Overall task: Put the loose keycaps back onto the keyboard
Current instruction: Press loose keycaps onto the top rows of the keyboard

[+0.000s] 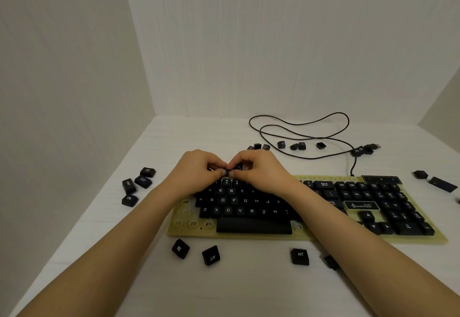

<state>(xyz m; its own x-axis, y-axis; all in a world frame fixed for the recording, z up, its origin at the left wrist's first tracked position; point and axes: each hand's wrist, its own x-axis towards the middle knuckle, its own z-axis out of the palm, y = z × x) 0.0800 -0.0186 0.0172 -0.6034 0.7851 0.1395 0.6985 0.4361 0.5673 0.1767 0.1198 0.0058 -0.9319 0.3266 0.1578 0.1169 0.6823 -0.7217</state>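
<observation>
A keyboard [311, 235] with a yellowish base and black keys lies on the white table, with bare sockets at its left edge. Over its top rows, my left hand [196, 171] and my right hand [258, 171] meet, fingers curled, and together pinch a small black keycap [227, 172] between thumbs and fingertips. Loose keycaps lie around: several at the left [139, 184], a Windows cap [180, 248] and two Alt caps [211, 255] [300, 257] in front, several behind the keyboard [298, 145], and some at the right [441, 184].
The keyboard's black cable [298, 127] loops on the table behind, ending at a plug [372, 146] at the right. White walls close the table at the back and left. Another keycap [332, 262] lies partly under my right forearm.
</observation>
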